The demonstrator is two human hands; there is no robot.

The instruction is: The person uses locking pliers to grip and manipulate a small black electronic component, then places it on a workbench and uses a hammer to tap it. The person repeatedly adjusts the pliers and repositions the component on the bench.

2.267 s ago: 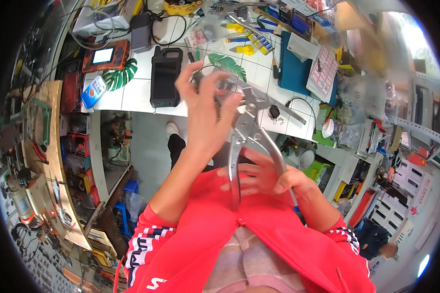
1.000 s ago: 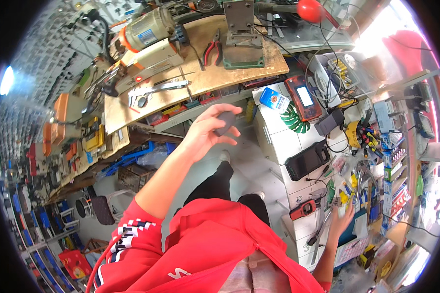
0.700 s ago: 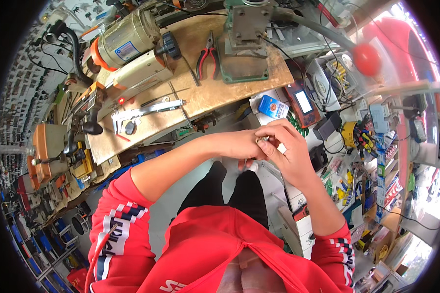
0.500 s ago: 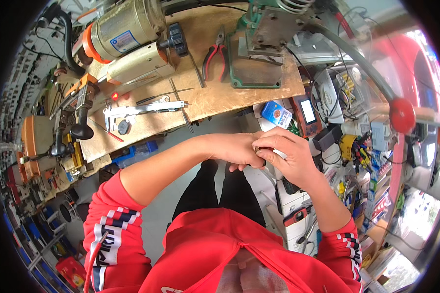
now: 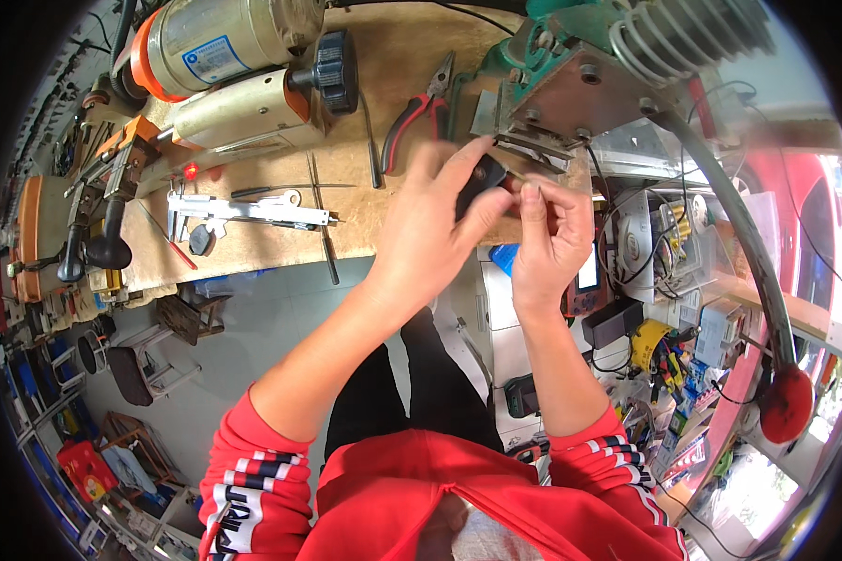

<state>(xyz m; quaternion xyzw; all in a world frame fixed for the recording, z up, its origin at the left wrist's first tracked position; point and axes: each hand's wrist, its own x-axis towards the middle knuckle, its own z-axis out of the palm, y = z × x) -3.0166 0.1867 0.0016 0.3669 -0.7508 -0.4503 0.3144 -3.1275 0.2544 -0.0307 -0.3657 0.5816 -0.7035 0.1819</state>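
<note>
In my left hand (image 5: 432, 210), between thumb and fingers, is a small black object (image 5: 478, 185) that looks like a key fob. My right hand (image 5: 554, 234) is beside it, thumb and forefinger pinched at its right end, where a thin metal piece (image 5: 517, 178) shows; its far part is hidden by my fingers. Both hands are over the front edge of the wooden workbench (image 5: 253, 248), just in front of the green lever press (image 5: 571, 89). Red-and-black pliers (image 5: 421, 112) lie on the bench behind my left hand, whose fingers are slightly blurred.
A motorised machine with a black knob (image 5: 335, 73) stands at the back left. Before it lie a caliper (image 5: 243, 210), thin rods and a small black piece (image 5: 200, 239). The press's long lever, ending in a red ball (image 5: 786, 404), reaches down the right side, near cluttered shelves.
Both hands have moved forward and up, from in front of my body to the press. The black object now shows in my left hand. The whole view has shifted.
</note>
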